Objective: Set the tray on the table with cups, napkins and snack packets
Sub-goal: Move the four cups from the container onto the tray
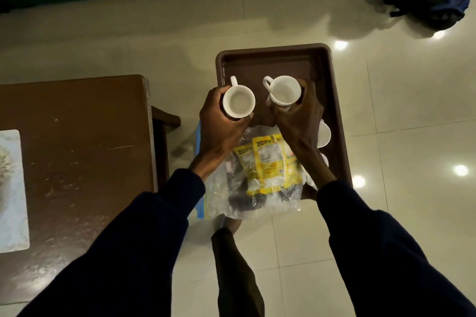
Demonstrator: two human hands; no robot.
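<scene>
Over tray (332, 100) | left hand (219, 121) grips cup (238, 104) | right hand (301, 116) grips cup (285, 90)

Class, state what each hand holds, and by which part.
The left hand grips one white cup round its body; the right hand grips a second white cup the same way.

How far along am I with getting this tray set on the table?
Done: the tray already carries a bag of snack packets and spare cups along its right edge. In hand: the left hand grips the left cup, the right hand grips the right cup, both over the tray. Left: the tray is beside the table, not on it, and I see no napkins.
</scene>
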